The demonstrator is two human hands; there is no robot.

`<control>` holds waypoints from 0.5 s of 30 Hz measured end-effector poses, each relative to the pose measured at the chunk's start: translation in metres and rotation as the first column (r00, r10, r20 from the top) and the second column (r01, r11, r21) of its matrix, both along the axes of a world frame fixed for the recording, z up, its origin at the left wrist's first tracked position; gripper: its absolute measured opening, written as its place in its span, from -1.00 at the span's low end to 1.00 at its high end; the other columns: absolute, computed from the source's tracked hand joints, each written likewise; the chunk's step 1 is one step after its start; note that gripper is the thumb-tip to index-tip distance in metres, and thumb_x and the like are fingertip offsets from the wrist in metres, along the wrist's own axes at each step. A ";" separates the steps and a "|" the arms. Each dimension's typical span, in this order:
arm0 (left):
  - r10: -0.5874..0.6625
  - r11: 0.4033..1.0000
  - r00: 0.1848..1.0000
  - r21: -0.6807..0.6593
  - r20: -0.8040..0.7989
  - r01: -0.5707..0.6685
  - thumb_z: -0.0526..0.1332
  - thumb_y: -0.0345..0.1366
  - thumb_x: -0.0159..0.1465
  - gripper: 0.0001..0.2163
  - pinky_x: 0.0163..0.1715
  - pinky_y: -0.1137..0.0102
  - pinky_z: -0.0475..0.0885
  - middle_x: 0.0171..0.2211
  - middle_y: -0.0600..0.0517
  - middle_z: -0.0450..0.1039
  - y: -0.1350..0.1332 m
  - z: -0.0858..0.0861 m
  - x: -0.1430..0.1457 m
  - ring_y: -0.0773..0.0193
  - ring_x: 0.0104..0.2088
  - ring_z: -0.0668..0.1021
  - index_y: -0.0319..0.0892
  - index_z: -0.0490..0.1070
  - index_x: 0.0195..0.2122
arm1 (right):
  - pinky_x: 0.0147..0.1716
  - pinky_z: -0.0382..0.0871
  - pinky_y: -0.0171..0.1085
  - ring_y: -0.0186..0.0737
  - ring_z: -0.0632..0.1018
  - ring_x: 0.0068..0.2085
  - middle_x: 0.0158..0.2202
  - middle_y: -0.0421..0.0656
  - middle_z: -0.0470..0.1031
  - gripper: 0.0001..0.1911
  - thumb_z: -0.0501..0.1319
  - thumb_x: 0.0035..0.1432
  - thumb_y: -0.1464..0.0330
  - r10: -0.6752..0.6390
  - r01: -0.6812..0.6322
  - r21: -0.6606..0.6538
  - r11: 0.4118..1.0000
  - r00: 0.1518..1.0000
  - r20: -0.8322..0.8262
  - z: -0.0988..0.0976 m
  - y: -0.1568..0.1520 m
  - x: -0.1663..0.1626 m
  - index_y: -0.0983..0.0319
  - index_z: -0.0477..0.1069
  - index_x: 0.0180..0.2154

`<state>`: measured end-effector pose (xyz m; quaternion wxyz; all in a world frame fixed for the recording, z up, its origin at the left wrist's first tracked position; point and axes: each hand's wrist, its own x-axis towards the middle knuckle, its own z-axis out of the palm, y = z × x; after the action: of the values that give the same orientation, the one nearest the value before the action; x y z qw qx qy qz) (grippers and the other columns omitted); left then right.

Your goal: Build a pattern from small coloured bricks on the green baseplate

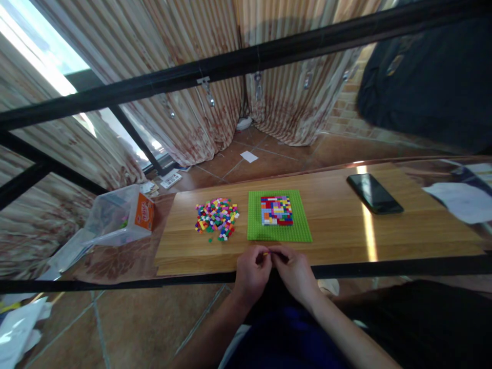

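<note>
My left hand and my right hand meet at the near edge of the wooden table, fingers pinched together on small bricks, yellow and pink showing between the fingertips. Just beyond them lies a green baseplate with a square patch of mixed-colour bricks pressed onto its far half. To the left of the plate sits a loose pile of several small coloured bricks.
A black phone lies on the right of the table, white papers further right. A clear plastic box with an orange label sits off the table's left end. Black frame bars cross overhead and along the near edge.
</note>
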<state>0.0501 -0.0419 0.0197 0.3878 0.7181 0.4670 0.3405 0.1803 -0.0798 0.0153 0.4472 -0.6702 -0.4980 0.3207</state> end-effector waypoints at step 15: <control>0.074 0.959 0.992 0.279 -0.099 -0.044 0.11 -0.31 0.37 -0.85 -0.22 0.34 0.50 -0.30 -0.03 0.52 0.047 -0.018 -0.030 0.23 -0.26 0.57 -0.15 0.47 -0.20 | -0.24 0.49 -0.14 -0.12 0.61 -0.27 -0.25 -0.06 0.61 -0.73 0.15 0.22 0.22 -0.185 0.168 0.139 0.976 0.976 0.119 -0.009 0.024 0.035 0.18 0.56 -0.18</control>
<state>0.0200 0.0055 0.0020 0.2475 0.7684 0.4565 0.3741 0.2155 -0.0563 0.0065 0.4824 -0.7013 -0.4843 0.2022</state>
